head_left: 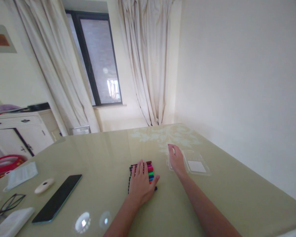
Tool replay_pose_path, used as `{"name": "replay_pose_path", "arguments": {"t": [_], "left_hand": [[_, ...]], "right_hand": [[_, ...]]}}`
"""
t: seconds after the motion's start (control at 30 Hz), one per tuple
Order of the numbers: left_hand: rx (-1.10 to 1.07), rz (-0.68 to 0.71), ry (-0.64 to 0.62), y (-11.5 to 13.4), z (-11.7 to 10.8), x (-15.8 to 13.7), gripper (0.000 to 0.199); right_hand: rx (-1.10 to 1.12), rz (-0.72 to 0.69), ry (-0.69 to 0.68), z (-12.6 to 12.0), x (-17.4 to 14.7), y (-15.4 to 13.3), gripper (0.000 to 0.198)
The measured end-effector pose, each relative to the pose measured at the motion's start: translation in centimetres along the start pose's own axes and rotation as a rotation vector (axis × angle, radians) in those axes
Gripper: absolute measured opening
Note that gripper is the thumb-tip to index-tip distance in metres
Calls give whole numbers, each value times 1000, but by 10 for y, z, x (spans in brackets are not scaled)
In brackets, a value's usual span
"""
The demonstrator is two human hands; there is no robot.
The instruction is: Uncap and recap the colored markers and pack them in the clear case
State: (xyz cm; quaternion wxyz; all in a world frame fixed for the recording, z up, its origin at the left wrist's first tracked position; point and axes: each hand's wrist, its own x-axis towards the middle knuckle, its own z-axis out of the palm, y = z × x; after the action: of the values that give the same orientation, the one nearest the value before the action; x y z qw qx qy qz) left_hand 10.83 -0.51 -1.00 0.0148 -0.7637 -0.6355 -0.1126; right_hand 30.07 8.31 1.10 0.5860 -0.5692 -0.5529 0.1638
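Note:
My left hand [140,182] lies flat over a row of colored markers [151,173], fingers stretched forward and thumb out to the right. Red, pink, green and blue barrels show beside it; the palm hides the rest. Dark ends of the markers stick out on the left. To the right, a clear plastic case [204,164] lies opened out on the table, with a white card [196,166] in its right half. Over the left half is my right hand [176,159], its fingers curled at the case's edge. Most of those fingertips are hidden.
On the left of the glossy table [101,164] lie a black phone [58,199], a white oval object [44,186], a face mask [22,174], eyeglasses [8,207] and a white slab-like object [13,223]. A wall [241,82] borders the right side.

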Motion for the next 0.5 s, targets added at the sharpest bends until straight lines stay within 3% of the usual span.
{"name": "replay_pose_path", "arguments": {"t": [0.23,0.37,0.5], "left_hand": [[4,-3,-10,-11,-1,6,93],[21,-22,-20,-19,-2,12,92],[33,-54,-9,-32,1,17,92]], "right_hand": [[-165,52,44,-20,21,10,55],[-532,87,-14,-43,28,14,47],[-902,165,-177,-64,26,16,40]]}}
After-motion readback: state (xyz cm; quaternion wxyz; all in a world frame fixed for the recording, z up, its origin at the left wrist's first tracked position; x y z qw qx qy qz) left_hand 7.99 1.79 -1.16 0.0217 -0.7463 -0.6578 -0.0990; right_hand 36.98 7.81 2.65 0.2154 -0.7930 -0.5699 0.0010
